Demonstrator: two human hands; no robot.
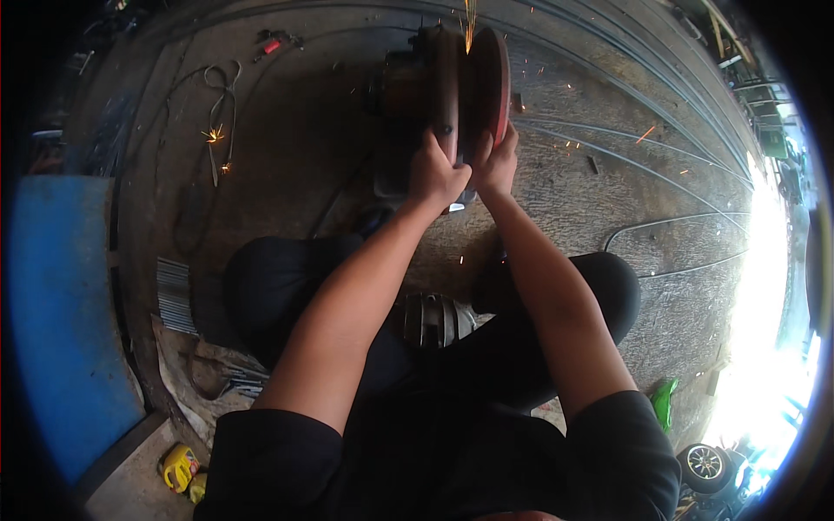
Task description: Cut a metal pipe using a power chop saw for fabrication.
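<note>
We see a disc machine (pixel 404 82) on the floor (pixel 565 208) ahead of the knees, sparks (pixel 470 30) at its top. Left hand (pixel 439 176) sits at the brown rim (pixel 446 95), right hand (pixel 496 163) at the red-edged disc (pixel 501 91), side by side, fingers curled; we can't tell what they pinch, fingertips hidden.

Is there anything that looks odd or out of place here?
Perhaps: a loose, cord-like loop lies at upper left, with sparks glowing beside it, so it looks badly placed.
</note>
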